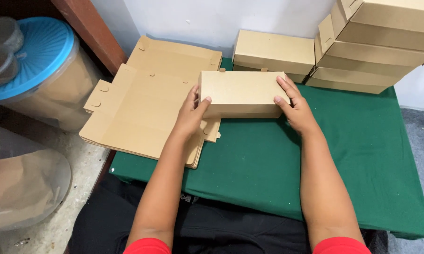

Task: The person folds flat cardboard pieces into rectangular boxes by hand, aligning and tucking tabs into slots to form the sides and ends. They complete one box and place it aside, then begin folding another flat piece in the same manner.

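A closed brown cardboard box [242,91] rests on the green cloth-covered table [343,155], near its far left part. My left hand [192,114] grips the box's left end, thumb on its front top edge. My right hand [294,107] presses the right end, fingers lying over the top corner. Both hands hold the same box between them. Part of the box's left bottom overlaps a stack of flat cardboard blanks [146,101].
Several folded brown boxes [376,51] are piled at the back right against the white wall; one more box [273,51] stands behind the held one. A clear tub with a blue lid [43,61] and another clear container [24,183] sit on the floor at left.
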